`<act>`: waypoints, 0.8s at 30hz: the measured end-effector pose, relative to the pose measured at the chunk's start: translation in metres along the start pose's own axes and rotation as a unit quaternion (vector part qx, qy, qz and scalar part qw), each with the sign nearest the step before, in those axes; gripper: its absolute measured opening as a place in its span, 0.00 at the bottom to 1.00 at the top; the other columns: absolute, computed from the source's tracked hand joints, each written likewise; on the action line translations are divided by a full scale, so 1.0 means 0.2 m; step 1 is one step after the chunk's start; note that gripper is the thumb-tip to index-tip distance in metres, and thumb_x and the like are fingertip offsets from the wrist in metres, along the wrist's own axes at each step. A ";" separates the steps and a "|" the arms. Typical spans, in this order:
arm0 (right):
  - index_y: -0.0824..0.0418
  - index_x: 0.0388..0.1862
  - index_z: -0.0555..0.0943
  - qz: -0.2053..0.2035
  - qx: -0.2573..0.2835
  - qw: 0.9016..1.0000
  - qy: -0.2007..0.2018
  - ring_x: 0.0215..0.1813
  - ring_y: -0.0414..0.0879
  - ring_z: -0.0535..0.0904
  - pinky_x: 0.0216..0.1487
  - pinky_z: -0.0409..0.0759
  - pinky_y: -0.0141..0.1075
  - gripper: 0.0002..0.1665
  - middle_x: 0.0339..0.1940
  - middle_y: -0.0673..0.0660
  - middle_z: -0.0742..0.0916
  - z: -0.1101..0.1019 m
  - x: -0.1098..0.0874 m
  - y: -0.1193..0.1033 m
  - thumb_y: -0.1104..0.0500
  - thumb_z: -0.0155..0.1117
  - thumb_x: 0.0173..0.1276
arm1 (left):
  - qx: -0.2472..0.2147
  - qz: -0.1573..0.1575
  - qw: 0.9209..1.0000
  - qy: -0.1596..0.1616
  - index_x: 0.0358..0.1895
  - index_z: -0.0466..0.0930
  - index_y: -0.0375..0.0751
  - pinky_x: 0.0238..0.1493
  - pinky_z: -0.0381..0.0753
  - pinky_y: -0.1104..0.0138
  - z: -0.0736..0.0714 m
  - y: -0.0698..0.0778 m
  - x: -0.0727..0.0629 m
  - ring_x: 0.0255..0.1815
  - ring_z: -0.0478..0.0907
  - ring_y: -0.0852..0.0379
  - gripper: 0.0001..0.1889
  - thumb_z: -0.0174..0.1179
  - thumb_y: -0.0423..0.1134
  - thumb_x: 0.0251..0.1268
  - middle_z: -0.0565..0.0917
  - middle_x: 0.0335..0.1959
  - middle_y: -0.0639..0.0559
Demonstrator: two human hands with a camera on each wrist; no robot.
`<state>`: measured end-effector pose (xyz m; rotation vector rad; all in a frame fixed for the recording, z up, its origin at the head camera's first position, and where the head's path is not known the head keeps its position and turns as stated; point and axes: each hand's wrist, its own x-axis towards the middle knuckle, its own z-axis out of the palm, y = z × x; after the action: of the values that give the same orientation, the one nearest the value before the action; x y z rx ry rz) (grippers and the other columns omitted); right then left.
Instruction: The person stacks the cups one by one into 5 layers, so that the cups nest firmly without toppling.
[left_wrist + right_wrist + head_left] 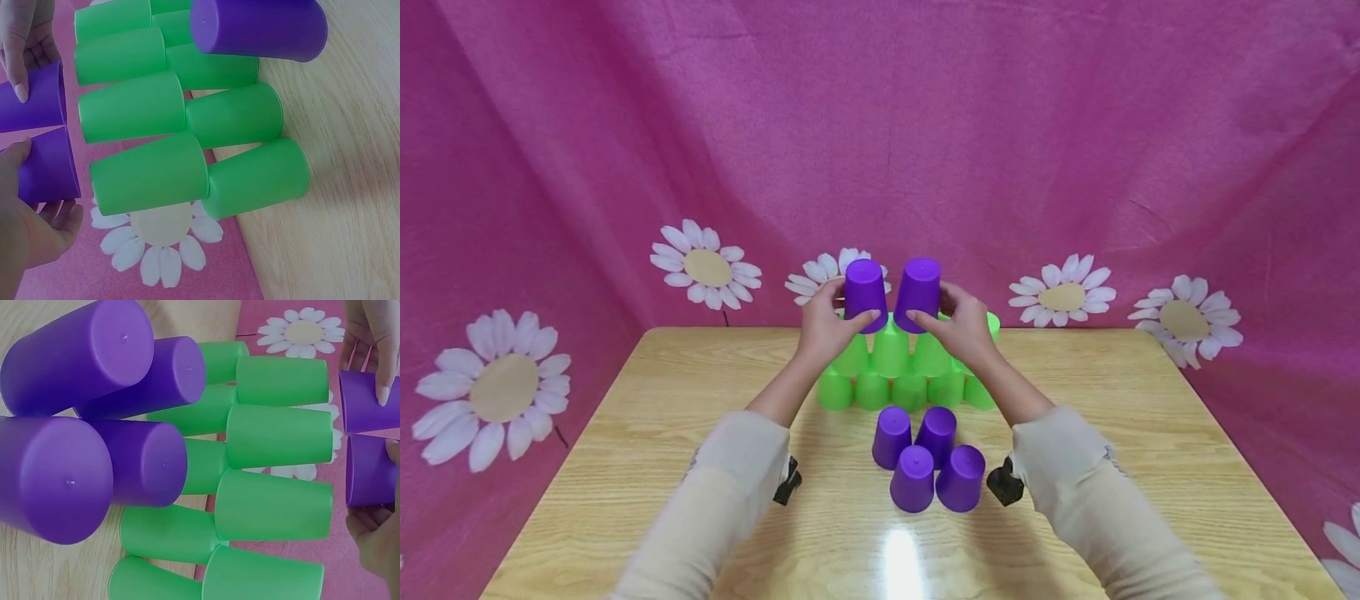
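Purple cups held over a double tier of green

Two inverted purple cups are raised side by side above the upper green cups (891, 350) and apart from them. The left grip (826, 329) is closed around the left held cup (865, 292); the right grip (964, 329) is likewise closed around the right held cup (919, 292). Both cups tilt slightly and lie close together; whether their rims touch cannot be told. Fingers on the far sides are largely hidden in the head view, and each wrist view crops the held pair at the frame edge.

Beneath, the lower green cups (909, 392) form a row of five bearing the upper tier, which is partly covered by the grips and held cups. Four further purple cups (913, 479) stand inverted in a cluster on the wooden surface (625, 433), before the green tiers and between the forearms; the left wrist view includes only one, obscuring some green cups. A dark object (1006, 483) beside each pale sleeve (722, 483) is hard to make out. Behind hangs a pink cloth (880, 125) with white flowers (1063, 297), one partly masked by the left grip.
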<state>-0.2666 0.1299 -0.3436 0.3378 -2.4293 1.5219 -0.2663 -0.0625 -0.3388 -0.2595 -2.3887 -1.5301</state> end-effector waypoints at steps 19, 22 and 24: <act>0.72 0.58 0.71 0.018 -0.033 0.999 -0.008 0.51 0.60 0.80 0.55 0.79 0.47 0.31 0.49 0.71 0.82 0.03 0.04 0.03 0.61 0.68 0.57 | 0.021 -0.012 1.000 -0.004 0.58 0.69 0.28 0.54 0.78 0.54 0.02 -0.03 0.04 0.50 0.78 0.40 0.30 0.67 0.33 0.50 0.78 0.51 0.33; 0.72 0.58 0.71 0.021 -0.034 0.999 -0.006 0.51 0.60 0.80 0.54 0.79 0.47 0.31 0.48 0.71 0.83 0.03 0.03 0.03 0.61 0.68 0.57 | 0.022 -0.014 1.000 -0.002 0.58 0.69 0.28 0.54 0.79 0.54 0.03 -0.02 0.04 0.50 0.78 0.39 0.30 0.67 0.33 0.50 0.78 0.51 0.33; 0.71 0.58 0.71 0.021 -0.029 0.999 -0.006 0.51 0.60 0.80 0.55 0.79 0.46 0.31 0.48 0.71 0.83 0.03 0.03 0.04 0.61 0.68 0.57 | 0.020 -0.015 1.000 -0.001 0.59 0.69 0.27 0.54 0.78 0.54 0.03 -0.02 0.04 0.50 0.78 0.39 0.30 0.67 0.33 0.50 0.78 0.52 0.33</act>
<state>-0.2756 0.1278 -0.3495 0.2868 -2.4982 1.4679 -0.2766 -0.0587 -0.3421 -0.2166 -2.4325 -1.4934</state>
